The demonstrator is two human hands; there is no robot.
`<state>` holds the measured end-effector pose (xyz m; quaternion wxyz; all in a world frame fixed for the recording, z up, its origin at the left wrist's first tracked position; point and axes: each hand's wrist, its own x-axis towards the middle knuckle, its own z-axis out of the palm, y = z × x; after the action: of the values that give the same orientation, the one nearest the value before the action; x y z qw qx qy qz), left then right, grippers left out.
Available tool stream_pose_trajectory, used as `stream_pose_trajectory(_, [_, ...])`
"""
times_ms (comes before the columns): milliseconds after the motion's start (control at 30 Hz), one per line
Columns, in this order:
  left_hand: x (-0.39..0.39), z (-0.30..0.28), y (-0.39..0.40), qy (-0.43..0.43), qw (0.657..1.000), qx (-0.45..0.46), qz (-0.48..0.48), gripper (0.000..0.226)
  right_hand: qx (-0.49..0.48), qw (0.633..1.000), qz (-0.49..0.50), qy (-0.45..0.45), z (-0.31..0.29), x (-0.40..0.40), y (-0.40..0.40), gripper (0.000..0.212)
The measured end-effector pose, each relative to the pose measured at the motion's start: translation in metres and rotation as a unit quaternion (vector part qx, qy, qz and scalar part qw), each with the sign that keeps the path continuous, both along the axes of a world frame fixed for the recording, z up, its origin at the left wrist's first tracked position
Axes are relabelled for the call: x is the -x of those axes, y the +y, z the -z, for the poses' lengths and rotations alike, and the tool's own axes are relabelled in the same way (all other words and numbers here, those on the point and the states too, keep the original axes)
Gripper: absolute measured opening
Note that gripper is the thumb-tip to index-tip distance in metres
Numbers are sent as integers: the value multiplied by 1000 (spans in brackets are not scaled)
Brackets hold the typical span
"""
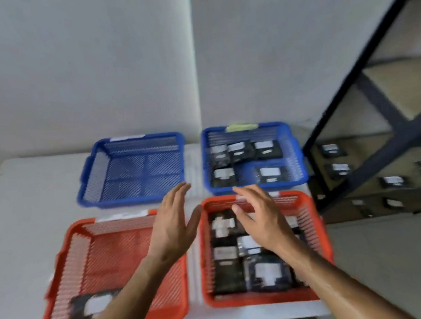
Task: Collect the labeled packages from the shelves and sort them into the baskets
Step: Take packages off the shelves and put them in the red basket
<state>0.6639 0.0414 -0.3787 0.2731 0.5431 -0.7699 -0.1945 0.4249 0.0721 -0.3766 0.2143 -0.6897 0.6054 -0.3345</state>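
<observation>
— Where are the hands hovering?
— Both left hand (173, 228) and right hand (260, 219) are spreading released, empty fingers above the red baskets (315, 226); labeled packages (266, 270) are lying inside, near right.

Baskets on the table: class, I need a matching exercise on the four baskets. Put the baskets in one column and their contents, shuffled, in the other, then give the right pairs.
Column 1
1. far left blue basket
2. far right blue basket
3. near left red basket
4. near right red basket

Column 2
A. one package only
B. packed nearly full with packages
C. no packages
D. five packages, floor partly bare

Pairs: 1-C, 2-D, 3-A, 4-B
</observation>
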Motion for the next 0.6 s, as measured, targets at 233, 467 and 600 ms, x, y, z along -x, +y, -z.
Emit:
stream_pose_trajectory(233, [237,-7,-2,26,992,-28,124,61,51,990,126,-40,0,234,29,24])
stream_pose_trajectory(467, [435,13,6,163,942,-251,154,48,-17,958,280,-65,64,417,58,19])
stream_pose_trajectory(600, [502,38,-12,254,924,-257,123,38,-119,941,298,-110,129,483,18,24])
